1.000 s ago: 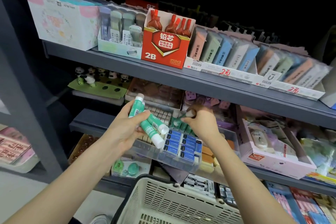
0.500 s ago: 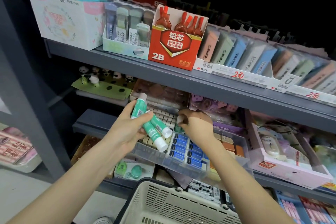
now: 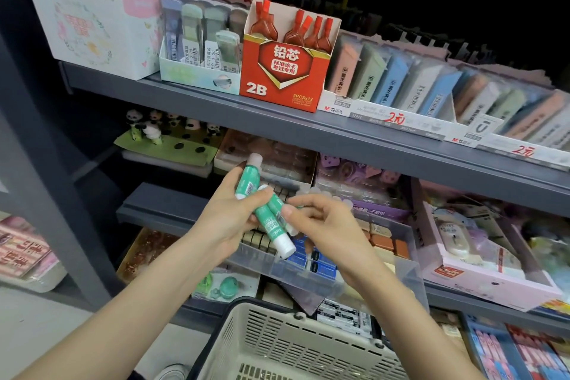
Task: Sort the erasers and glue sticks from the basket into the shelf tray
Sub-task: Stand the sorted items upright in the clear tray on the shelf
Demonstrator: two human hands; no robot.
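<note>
Head view: the left hand (image 3: 226,220) grips glue sticks (image 3: 271,227) slanting down-right; right fingers (image 3: 303,200), nearest, pinch one above the tray (image 3: 411,268).

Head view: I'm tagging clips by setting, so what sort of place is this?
Probably a stationery shop: a red 2B lead box on the shelf, a handwritten price label under pastel packs, and a shopping basket.

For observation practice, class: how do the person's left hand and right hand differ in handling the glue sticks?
The left hand grips three green glue sticks; the right hand pinches only one of them, between thumb and forefinger. The left hand's fingers wrap round; the right hand's other fingers curl free. Both hover over the clear shelf tray.
</note>
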